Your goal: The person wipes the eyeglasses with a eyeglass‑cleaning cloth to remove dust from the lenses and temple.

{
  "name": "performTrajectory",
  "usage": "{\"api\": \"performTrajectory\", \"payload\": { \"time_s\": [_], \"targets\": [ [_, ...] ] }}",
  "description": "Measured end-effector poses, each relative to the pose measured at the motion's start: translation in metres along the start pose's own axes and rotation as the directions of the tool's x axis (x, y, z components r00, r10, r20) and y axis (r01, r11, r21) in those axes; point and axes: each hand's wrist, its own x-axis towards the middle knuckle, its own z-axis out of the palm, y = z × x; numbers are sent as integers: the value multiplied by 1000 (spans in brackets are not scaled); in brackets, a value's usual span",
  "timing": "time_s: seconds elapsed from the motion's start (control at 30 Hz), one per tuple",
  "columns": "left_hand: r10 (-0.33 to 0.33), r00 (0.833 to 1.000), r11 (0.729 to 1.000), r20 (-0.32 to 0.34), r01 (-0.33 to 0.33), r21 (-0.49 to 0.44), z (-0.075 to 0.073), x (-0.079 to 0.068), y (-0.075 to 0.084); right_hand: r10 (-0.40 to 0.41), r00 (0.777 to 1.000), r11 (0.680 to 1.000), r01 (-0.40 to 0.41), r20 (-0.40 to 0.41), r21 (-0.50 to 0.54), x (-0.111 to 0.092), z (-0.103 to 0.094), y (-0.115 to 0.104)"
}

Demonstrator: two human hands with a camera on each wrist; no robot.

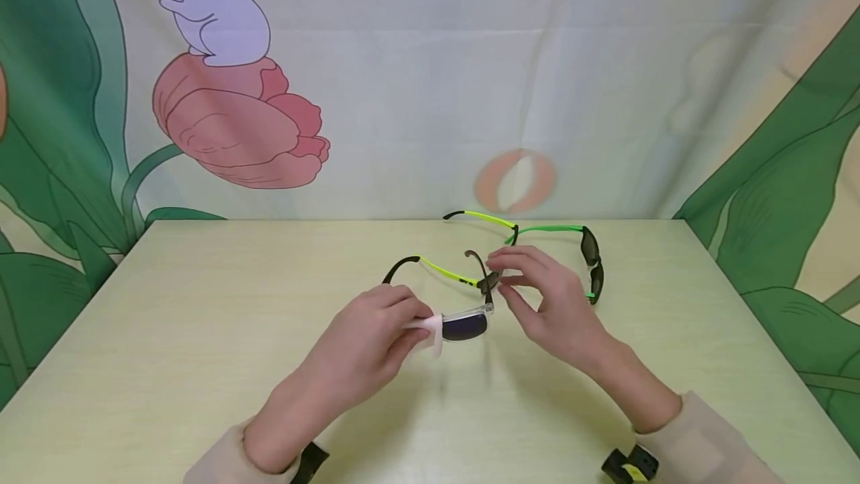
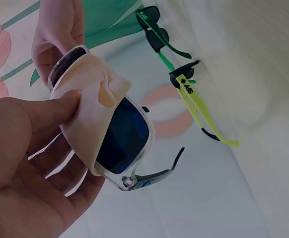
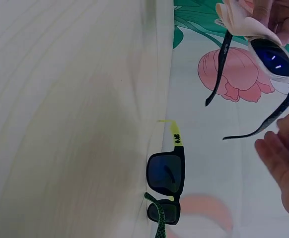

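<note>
Clear-framed sunglasses (image 1: 465, 327) with dark blue lenses and dark temples are held above the table. A pale pink cloth (image 2: 92, 109) is folded over their middle, covering part of the lenses. My left hand (image 1: 366, 334) pinches the cloth and frame between thumb and fingers. On the other side, my right hand (image 1: 554, 305) is beside the temple (image 3: 268, 124), fingers partly bent; the right wrist view shows a gap between them. Behind that hand lie black-fronted sunglasses with yellow temples (image 1: 446, 270), partly hidden.
Green-templed sunglasses (image 1: 593, 264) with dark lenses stand on the table at the right, close to the yellow pair. The pale wooden table (image 1: 222, 297) ends at a printed curtain (image 1: 403, 95) with a rabbit, flowers and leaves.
</note>
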Motion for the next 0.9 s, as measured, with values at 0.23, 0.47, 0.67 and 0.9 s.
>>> {"api": "performTrajectory", "payload": {
  "time_s": [0.23,0.47,0.67,0.9],
  "targets": [
    [0,999,991,-34,4,136,4,-2,-1,388,903,910,-407,182,78,-2,-2,-4],
    [88,996,953,-33,-74,295,8,-2,1,485,805,807,-563,341,179,-1,0,-9],
    [130,991,925,-20,-114,363,13,-5,0,531,762,732,-633,372,253,2,1,-14],
    [139,990,903,-6,-124,410,18,-6,-3,553,755,735,-641,351,221,2,3,-20]
  ]
}}
